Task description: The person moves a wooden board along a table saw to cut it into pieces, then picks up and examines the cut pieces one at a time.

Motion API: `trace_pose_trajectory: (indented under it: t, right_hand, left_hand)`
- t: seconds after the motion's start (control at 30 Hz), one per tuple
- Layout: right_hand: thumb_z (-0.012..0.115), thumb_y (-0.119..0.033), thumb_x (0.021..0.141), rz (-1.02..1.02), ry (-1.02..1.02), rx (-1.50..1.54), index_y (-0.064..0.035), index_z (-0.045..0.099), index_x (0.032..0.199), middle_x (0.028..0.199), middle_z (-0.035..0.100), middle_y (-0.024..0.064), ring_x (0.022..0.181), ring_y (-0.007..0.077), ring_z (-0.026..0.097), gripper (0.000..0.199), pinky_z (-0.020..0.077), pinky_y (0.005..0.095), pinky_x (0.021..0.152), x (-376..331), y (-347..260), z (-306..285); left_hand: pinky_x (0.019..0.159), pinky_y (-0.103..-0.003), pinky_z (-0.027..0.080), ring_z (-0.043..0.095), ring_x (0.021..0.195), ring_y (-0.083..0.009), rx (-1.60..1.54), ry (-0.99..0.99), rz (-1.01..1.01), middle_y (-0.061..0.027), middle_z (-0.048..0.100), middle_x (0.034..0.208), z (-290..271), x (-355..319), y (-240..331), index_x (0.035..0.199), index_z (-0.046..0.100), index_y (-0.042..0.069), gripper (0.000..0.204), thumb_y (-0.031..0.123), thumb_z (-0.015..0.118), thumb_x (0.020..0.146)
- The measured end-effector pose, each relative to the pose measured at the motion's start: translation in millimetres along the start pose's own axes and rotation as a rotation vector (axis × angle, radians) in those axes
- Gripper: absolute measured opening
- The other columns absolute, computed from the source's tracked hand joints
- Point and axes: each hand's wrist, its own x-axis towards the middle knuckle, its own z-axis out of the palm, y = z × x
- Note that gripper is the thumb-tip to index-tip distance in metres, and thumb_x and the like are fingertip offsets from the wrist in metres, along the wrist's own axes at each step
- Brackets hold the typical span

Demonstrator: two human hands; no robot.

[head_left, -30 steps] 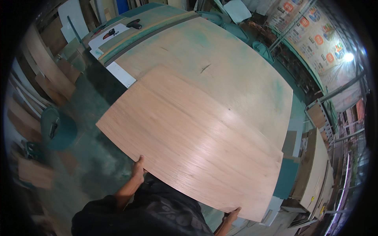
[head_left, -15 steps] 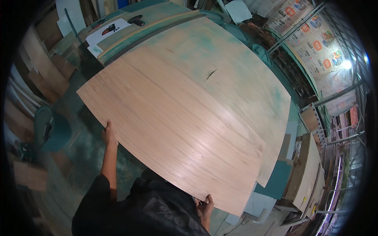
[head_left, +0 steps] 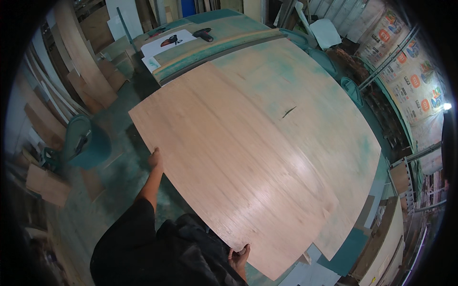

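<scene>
A large sheet of light brown plywood spans the middle of the view. My left hand grips its near edge toward the left corner, thumb on top and the other fingers hidden underneath. Close to the near right corner, my right hand holds the same edge, its thumb over the top. Beneath and beyond this sheet lies a second, paler board with green stains and a short dark slit. The upper sheet overlaps the near part of that board.
A green-stained bench beyond carries a dark power drill and a white sheet. On the left stand a green bucket and leaning wood panels. A wooden cabinet-like box sits at right.
The whole scene has shifted right and slightly down as my view turned. Against the stained board, the upper plywood sheet has moved a little toward me. Both hands keep hold of its edge.
</scene>
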Motion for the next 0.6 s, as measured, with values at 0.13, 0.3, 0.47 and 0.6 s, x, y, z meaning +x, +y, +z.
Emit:
trace_pose_trajectory:
  t: [0.13, 0.3, 0.47, 0.6]
  right_hand:
    - [0.065, -0.053, 0.089, -0.004, -0.058, 0.047, -0.0164, 0.058, 0.126, 0.118, 0.063, 0.002, 0.102, 0.019, 0.061, 0.053, 0.0551, 0.0309, 0.074, -4.5, 2.8, -4.9]
    - [0.067, -0.052, 0.089, -0.087, -0.072, 0.267, -0.007, 0.054, 0.131, 0.127, 0.058, 0.0166, 0.114, 0.032, 0.059, 0.063, 0.055, 0.0422, 0.088, -28.3, -33.1, -107.7]
    - [0.061, -0.054, 0.092, -0.298, 0.295, 0.132, -0.0075, 0.047, 0.138, 0.137, 0.05, 0.0167, 0.123, 0.0331, 0.052, 0.067, 0.0452, 0.0481, 0.1, -31.8, -71.2, -137.6]
    - [0.052, -0.055, 0.097, -0.263, 0.091, -0.087, -0.0101, 0.043, 0.143, 0.138, 0.048, 0.012, 0.125, 0.0305, 0.048, 0.065, 0.0393, 0.0482, 0.106, -1.2, -59.9, -160.1]
  left_hand:
    - [0.096, -0.044, 0.05, 0.061, 0.115, -0.0435, 0.075, 0.149, 0.005, -0.033, 0.063, 0.118, 3.7, -24.7, 21.4, 0.114, 0.061, -0.018, 0.067, 0.046, 0.056, 0.093]
    - [0.091, -0.045, 0.052, 0.064, 0.109, -0.044, 0.099, 0.045, 0.03, -0.0345, 0.064, 0.114, 6.5, -24.2, 17.2, 0.112, 0.06, -0.02, 0.071, 0.048, 0.057, 0.093]
    - [0.087, -0.046, 0.053, 0.066, 0.105, -0.0425, -0.005, 0.038, 0.073, -0.033, 0.065, 0.114, 2.3, -0.2, 1.3, 0.113, 0.059, -0.021, 0.075, 0.051, 0.057, 0.092]
    - [0.089, -0.045, 0.053, 0.065, 0.104, -0.0418, -0.039, 0.001, 0.049, -0.0317, 0.064, 0.116, 7.6, 1.2, 2.3, 0.115, 0.058, -0.02, 0.075, 0.051, 0.055, 0.093]
